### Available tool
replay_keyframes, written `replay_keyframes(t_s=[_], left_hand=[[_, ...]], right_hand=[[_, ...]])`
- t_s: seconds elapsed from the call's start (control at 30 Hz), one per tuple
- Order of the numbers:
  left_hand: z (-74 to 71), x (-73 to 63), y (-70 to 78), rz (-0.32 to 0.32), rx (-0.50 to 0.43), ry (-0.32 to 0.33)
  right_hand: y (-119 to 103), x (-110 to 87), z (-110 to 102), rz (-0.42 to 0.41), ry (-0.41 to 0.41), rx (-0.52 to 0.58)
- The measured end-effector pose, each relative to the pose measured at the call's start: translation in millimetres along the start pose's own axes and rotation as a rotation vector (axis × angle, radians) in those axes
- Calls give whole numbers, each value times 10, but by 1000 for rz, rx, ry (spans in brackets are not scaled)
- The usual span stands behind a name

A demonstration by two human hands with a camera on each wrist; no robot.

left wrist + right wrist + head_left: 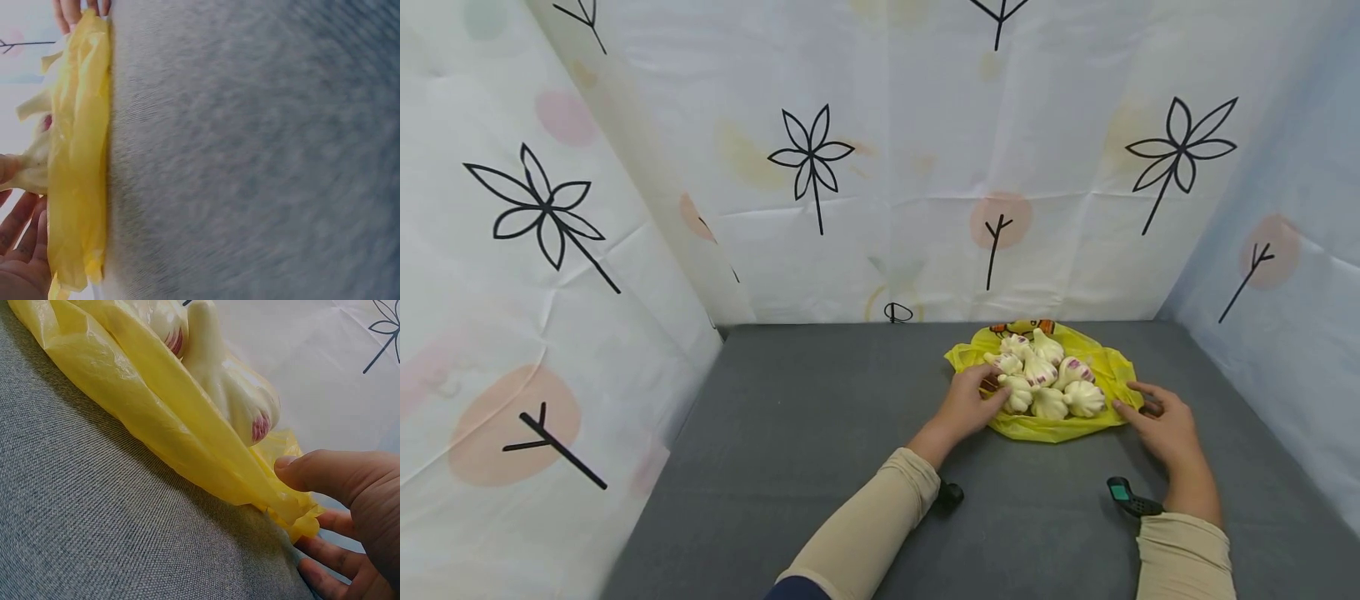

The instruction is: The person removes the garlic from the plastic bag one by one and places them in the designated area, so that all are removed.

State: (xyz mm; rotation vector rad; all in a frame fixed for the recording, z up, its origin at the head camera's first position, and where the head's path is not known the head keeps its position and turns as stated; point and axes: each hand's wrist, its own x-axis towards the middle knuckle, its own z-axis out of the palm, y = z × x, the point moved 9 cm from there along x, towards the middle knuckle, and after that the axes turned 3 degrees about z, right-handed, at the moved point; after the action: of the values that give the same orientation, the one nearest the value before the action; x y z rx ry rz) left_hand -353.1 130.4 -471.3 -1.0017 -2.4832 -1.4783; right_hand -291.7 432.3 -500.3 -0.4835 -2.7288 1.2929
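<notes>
Several white garlic bulbs point(1040, 371) with purple streaks lie heaped on a crumpled yellow plastic bag point(1045, 431). At the heap's left side, my left hand point(962, 407) holds one garlic bulb point(32, 167) by its stem between thumb and fingers, as the left wrist view shows. My right hand point(1172, 429) is at the bag's right end, its thumb and fingers spread apart around the gathered edge. In the right wrist view the fingers point(334, 550) touch the bag from behind, while the thumb stands off it. The undersides of the bulbs are hidden by the bag.
The bag lies on a grey cloth-covered table point(820, 425), near its back edge. White patterned curtains point(887, 167) stand behind and at both sides. A dark wrist device point(1131, 497) sits at the right wrist, and another point(950, 497) at the left.
</notes>
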Motion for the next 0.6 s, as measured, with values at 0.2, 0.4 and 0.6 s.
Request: replay_keyframes(t_s=[0.2,0.4,0.6], left_hand=[[-158,-25,12,-10,-22,30],[-453,-84,22,-7,-35,98],[-880,-209,-90,2,-56,216]], right_hand=[[12,10,4,0,4,4],[7,4,0,-9,0,7],[7,5,3,-15,2,0]])
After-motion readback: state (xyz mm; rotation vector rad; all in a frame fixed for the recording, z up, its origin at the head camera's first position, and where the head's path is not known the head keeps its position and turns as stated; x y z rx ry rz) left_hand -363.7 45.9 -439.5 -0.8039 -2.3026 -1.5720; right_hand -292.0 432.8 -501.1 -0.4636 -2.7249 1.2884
